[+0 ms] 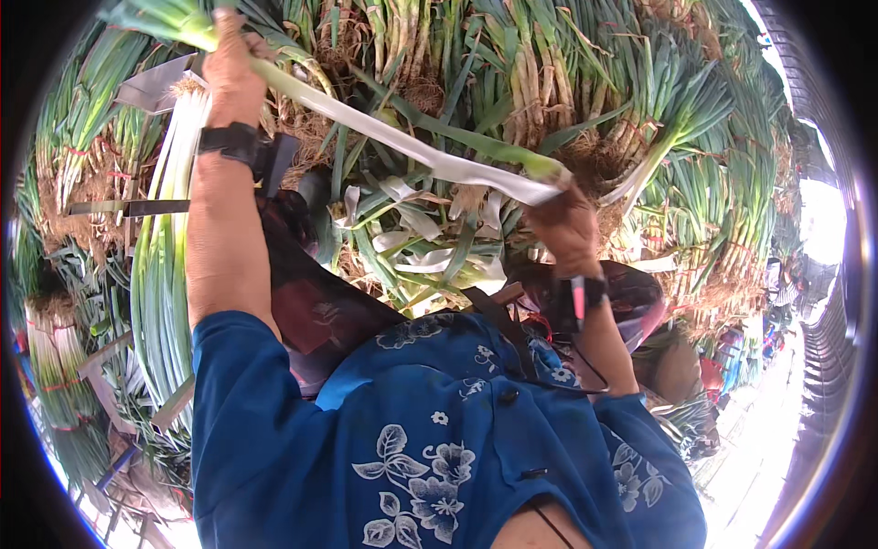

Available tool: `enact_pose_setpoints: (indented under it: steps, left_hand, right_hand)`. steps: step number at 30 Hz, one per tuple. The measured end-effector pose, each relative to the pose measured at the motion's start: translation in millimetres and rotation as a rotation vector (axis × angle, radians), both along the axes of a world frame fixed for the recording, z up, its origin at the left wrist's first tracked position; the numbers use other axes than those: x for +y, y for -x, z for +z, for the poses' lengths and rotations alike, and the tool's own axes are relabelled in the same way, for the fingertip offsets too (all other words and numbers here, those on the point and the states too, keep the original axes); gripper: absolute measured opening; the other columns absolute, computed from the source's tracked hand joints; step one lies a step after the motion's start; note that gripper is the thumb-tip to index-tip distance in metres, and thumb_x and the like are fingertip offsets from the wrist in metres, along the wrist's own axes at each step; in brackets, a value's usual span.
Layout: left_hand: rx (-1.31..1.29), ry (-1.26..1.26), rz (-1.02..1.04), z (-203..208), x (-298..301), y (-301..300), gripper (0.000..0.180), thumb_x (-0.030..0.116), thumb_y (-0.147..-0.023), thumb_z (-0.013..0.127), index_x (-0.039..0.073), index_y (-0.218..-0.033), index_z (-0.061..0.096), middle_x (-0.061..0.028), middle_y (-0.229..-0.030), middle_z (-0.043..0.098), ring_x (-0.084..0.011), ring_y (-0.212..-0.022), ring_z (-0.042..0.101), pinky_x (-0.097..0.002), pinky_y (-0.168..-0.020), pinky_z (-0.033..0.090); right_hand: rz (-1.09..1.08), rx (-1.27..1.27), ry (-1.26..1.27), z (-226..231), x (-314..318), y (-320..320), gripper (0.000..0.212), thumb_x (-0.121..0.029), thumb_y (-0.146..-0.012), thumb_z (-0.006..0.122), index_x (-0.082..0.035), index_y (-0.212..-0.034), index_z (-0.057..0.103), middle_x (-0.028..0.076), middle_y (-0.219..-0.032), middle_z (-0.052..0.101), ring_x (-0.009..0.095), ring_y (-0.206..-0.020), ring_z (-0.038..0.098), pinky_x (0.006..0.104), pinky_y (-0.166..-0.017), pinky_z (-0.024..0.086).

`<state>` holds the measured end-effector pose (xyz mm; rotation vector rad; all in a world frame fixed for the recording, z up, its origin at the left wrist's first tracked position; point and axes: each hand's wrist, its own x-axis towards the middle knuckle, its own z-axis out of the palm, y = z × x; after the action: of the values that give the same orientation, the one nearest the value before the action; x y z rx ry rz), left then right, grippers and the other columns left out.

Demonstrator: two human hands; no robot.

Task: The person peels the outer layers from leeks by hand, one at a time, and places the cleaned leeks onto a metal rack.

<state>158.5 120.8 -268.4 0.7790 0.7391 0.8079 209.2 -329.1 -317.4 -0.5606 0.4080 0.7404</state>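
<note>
Leek (352,113), pale stalk spanning the hands; left hand (235,75) wrapped round it beside the green leaves; right hand (565,229), blurred, pinching its far end; loose leaves (393,241) below; rooted bundles (540,82) beyond.

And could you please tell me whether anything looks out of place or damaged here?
Yes: mid-picture, below the held stalk, loose leaves lie crumpled in a tangled heap. They look untidy compared with the tied bundles, whose stems line up neatly.
</note>
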Motion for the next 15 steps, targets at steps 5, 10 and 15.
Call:
enact_pose_setpoints:
  steps: [5,10,15]
  left_hand:
    - [-0.042,-0.05,0.062,5.6,55.7,32.3,0.05,0.056,-0.091,0.049,0.006,-0.095,0.051,0.0009,-0.062,0.036,-0.0141,-0.051,0.035,-0.0325,-0.053,0.036]
    - [-0.106,0.015,0.036,10.0,25.8,19.9,0.063,0.064,-0.086,0.049,0.003,-0.102,0.05,0.0017,-0.064,0.034,-0.0121,-0.052,0.031,-0.0289,-0.053,0.029]
    - [-0.153,0.001,-0.088,6.0,17.4,20.0,0.065,0.065,-0.086,0.048,0.003,-0.105,0.05,0.0017,-0.064,0.034,-0.0121,-0.053,0.031,-0.0293,-0.053,0.03]
  right_hand:
    - [-0.268,-0.165,-0.053,14.8,-140.8,-22.1,0.015,-0.021,-0.091,0.054,-0.007,-0.095,0.056,-0.001,-0.074,0.053,0.012,-0.07,0.056,0.0364,-0.08,0.049]
    - [0.392,-0.476,0.731,19.4,-68.9,-5.5,0.023,-0.026,-0.091,0.055,-0.006,-0.101,0.062,0.003,-0.078,0.058,0.015,-0.07,0.058,0.0338,-0.071,0.052]
    - [0.709,-1.078,0.897,63.2,39.1,9.4,0.043,-0.04,-0.09,0.055,-0.004,-0.111,0.061,0.008,-0.095,0.064,0.021,-0.082,0.062,0.0343,-0.072,0.05]
